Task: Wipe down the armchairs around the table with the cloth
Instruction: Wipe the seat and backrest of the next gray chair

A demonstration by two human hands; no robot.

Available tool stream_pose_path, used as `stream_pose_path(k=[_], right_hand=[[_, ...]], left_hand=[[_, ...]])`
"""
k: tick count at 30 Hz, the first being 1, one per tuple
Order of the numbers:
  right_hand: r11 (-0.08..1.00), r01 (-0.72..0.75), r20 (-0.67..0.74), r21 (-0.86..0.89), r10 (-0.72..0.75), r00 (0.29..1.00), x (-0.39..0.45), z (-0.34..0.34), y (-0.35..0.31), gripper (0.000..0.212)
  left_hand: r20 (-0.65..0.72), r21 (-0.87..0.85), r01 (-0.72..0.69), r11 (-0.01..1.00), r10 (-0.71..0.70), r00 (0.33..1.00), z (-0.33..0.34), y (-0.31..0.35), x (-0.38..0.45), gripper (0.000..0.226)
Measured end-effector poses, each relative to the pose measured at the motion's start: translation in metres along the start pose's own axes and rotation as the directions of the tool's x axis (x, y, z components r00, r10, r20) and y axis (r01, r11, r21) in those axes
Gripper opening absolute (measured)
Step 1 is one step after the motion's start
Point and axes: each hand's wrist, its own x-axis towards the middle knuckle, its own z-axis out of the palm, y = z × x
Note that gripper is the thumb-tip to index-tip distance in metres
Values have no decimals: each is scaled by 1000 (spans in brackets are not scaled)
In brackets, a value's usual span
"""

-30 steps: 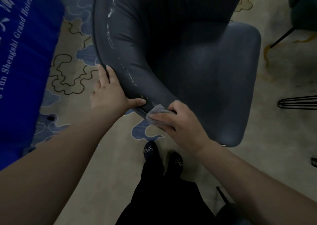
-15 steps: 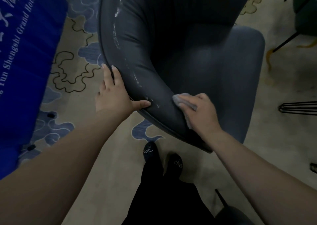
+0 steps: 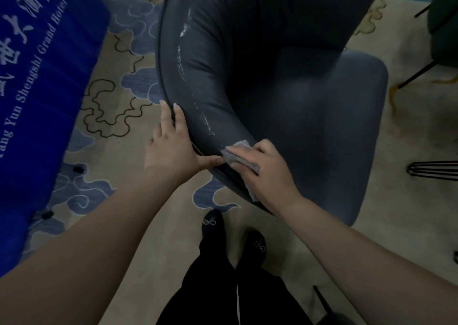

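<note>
1. A dark blue-grey armchair [image 3: 285,82] is seen from above, filling the centre and upper middle of the frame; its curved backrest rim sweeps from the top centre down to the lower middle, and its seat cushion is shown at the right of centre.
2. A line of pale scuff marks [image 3: 184,59] is seen along the upper face of the curved rim, running from the top centre down toward the hands.
3. The left hand [image 3: 173,146] is laid flat against the outer edge of the rim at centre-left; its fingers are held straight and close together, pointing up the frame, while the thumb is stretched rightward along the rim, almost meeting the cloth.
4. A small grey cloth [image 3: 239,155] is pressed onto the rim just right of that thumb; it is gripped by the right hand [image 3: 269,173], whose fingers are curled over it, with a corner of cloth showing beneath the palm.
5. A bright blue tablecloth [image 3: 37,82] with white lettering is seen at the left edge.
6. A patterned beige and blue carpet [image 3: 111,116] is spread beneath everything; 2 dark shoes [image 3: 235,235] are seen at the bottom centre.
7. Thin black metal legs [image 3: 433,168] of other furniture are seen at the right edge.
</note>
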Motion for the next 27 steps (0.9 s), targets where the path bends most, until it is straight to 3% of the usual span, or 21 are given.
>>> stream_pose_path(k=[2, 5, 6, 8, 11, 13, 15, 17, 19, 22, 27], right_hand=[[999, -37, -20, -10, 37, 999, 11, 1, 2, 30], [965, -263, -155, 19, 263, 952, 38, -7, 6, 30], [961, -276, -182, 24, 276, 944, 43, -8, 5, 30], [984, -167, -154, 55, 174, 973, 39, -2, -5, 30], [999, 19, -31, -46, -21, 999, 26, 20, -18, 34], [995, -75, -108, -58, 69, 992, 39, 25, -17, 34], [967, -255, -215, 21, 254, 943, 55, 21, -16, 32], [952, -296, -263, 79, 306, 915, 59, 16, -19, 30], [987, -146, -248, 63, 158, 956, 46, 19, -33, 28], [980, 87, -72, -179, -102, 992, 25, 34, -46, 31], [965, -5, -176, -263, -43, 983, 45, 43, -39, 35]], left_hand=[[-11, 10, -17, 1000, 17, 1000, -2, -4, 0, 141], [-30, 11, -54, 998, 54, 998, -5, -11, -1, 136], [-33, 8, -67, 998, 68, 997, -6, -13, -1, 134], [-38, 4, -91, 996, 91, 995, -9, -15, 0, 133], [-39, 26, -150, 988, 151, 988, -15, -17, 7, 134], [-27, 48, -199, 979, 200, 979, -20, -21, 13, 135], [-13, 71, -258, 964, 259, 966, -26, -29, 18, 133], [4, 58, -320, 946, 321, 947, -30, -39, 21, 128], [5, 0, -365, 931, 365, 931, -32, -50, 26, 122], [-3, -35, -410, 911, 410, 912, -33, -62, 32, 111], [-26, -60, -428, 902, 427, 904, -36, -72, 39, 96]])
